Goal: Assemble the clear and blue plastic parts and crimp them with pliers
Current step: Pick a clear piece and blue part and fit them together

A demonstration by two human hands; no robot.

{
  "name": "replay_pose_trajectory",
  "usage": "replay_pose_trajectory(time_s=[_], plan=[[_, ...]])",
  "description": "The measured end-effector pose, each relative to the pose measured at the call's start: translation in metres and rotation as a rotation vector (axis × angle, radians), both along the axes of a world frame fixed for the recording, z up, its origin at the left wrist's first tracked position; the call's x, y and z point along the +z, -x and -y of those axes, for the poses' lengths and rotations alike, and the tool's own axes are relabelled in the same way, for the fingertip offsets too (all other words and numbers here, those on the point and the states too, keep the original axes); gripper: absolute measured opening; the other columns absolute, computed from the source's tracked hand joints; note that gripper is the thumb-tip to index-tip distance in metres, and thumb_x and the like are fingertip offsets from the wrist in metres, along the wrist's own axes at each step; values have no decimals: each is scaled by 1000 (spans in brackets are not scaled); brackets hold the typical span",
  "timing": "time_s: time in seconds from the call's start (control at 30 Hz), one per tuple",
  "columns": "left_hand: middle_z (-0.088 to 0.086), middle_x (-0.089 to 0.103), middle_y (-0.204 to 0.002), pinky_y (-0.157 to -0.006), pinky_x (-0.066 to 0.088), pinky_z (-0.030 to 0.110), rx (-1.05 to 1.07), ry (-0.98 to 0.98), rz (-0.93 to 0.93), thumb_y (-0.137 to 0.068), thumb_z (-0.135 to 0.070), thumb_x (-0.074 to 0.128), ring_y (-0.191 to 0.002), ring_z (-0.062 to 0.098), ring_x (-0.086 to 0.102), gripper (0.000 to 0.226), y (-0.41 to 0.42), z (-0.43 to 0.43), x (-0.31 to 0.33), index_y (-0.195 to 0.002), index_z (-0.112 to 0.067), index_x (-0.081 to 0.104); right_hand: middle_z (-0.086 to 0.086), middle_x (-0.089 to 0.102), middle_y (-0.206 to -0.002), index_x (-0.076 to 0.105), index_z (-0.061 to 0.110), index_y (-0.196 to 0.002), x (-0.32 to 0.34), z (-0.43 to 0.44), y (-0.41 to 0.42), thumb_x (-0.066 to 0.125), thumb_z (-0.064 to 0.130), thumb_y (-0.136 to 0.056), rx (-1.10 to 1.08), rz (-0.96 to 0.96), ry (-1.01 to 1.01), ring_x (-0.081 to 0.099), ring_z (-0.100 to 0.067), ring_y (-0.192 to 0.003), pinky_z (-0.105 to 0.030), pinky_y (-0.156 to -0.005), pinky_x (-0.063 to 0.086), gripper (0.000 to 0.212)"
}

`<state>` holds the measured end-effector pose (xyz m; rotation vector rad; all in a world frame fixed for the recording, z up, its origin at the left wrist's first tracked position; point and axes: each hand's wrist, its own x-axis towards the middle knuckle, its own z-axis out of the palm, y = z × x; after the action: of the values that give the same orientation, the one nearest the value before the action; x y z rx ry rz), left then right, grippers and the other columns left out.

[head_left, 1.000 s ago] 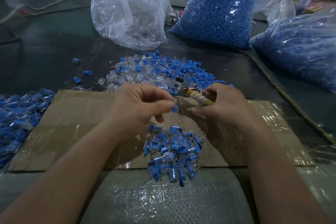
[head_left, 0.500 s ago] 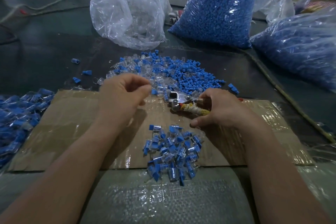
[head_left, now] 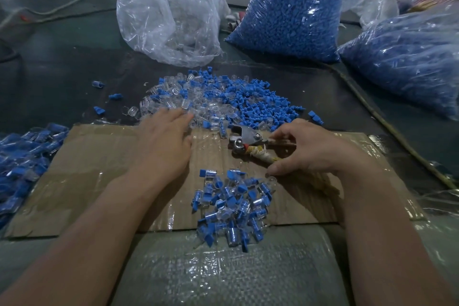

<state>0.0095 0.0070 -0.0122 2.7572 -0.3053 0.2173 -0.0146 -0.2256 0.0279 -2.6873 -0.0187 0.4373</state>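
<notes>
My left hand (head_left: 166, 139) reaches forward with its fingers stretched out, the tips touching clear caps at the near edge of the loose pile of clear and blue parts (head_left: 223, 102). My right hand (head_left: 310, 149) grips the cloth-wrapped handles of the pliers (head_left: 244, 140), whose metal jaws lie on the cardboard sheet (head_left: 94, 169) and point left. A small heap of assembled blue-and-clear pieces (head_left: 231, 206) lies on the cardboard's near edge, between my forearms.
A clear bag (head_left: 171, 12) with clear caps stands at the back. Two bags of blue parts (head_left: 290, 10) (head_left: 409, 62) fill the back right. More bagged blue pieces (head_left: 22, 156) lie at the left. Stray blue parts (head_left: 99, 109) dot the dark table.
My left hand let go of a blue piece and moved forward to the loose pile, fingers stretching out. My right hand lowered the pliers onto the cardboard.
</notes>
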Motion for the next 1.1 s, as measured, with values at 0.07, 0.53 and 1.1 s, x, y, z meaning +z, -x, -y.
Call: replay_pose_trajectory(time_s=[0.07,0.53,1.1], plan=[[1,36,-148,-112,14,35,-13,-12,17,-96,-19,46,-136,18,28,47,-2,-1,-2,-142,-20,35,19,48,-89,58,32,-95,3,0,3,74,58,-55,-35,-24,-91,45,-1,-82,-22,-64,34,50],[8,67,-104,-90,41,38,0,175,111,-86,-10,63,-98,23,58,19,1,0,0,-103,-14,70,17,55,-69,62,26,-78,-18,21,-20,62,28,-86,-535,544,-168,48,3,-65,-24,-66,37,8],[-12,63,-86,-69,46,12,70,779,-18,-83,-8,64,-80,1,60,20,15,4,19,-101,-18,66,7,59,-89,69,25,-85,-30,17,-31,65,22,-84,-427,471,-10,52,-12,-93,-27,-77,39,5]])
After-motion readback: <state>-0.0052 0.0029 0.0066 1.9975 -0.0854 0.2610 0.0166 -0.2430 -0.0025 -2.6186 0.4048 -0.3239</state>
